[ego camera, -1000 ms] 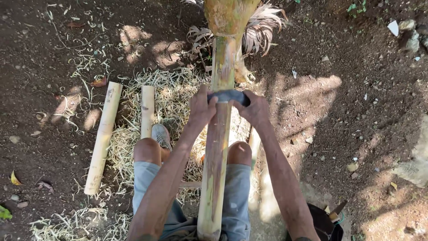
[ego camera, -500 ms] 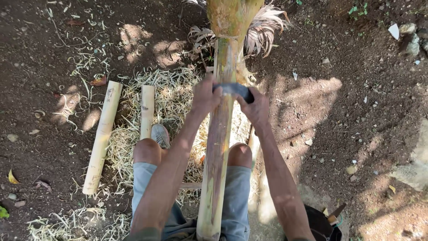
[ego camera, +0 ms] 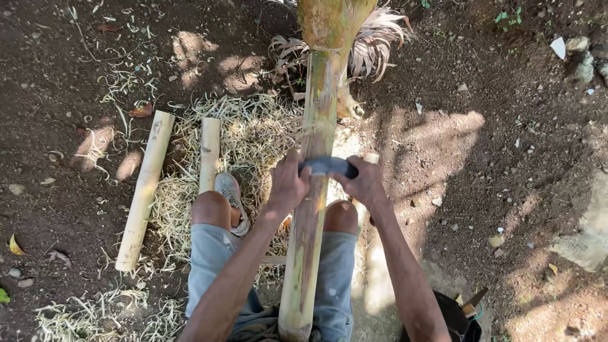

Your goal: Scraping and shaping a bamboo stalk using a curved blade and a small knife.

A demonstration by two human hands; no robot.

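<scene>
Taken from the left with the long bamboo pole (ego camera: 316,190) as the landmark: well to its left a peeled bamboo length (ego camera: 144,190) lies on the bare soil, and nearer to the pole a shorter peeled piece (ego camera: 209,154) rests on a bed of pale shavings (ego camera: 253,136). A grey shoe (ego camera: 229,193) sits just beside that short piece, between it and the pole.

The person's left hand (ego camera: 288,183) is against the pole's left side, its grip closed around one end of a dark blade (ego camera: 328,166) laid crosswise over the pole. The right hand (ego camera: 364,183) is against the pole's right side, its grip wrapped tight on the blade's other end. The pole runs upward from between the person's knees to a thick stump (ego camera: 332,19) at the top of the view.

Compared with a second ago, the blade and both hands sit slightly farther up the pole, away from the knees, and half a second ago they were farther up still. The arms have therefore pushed out and begun to draw back, which reads as one scraping stroke along the pole's skin. The pole itself, the two peeled lengths and the shoe have not shifted.

Right of the pole, the ground is shadowed soil with small stones, and a dark bag (ego camera: 453,313) lies near the person's right elbow.
</scene>
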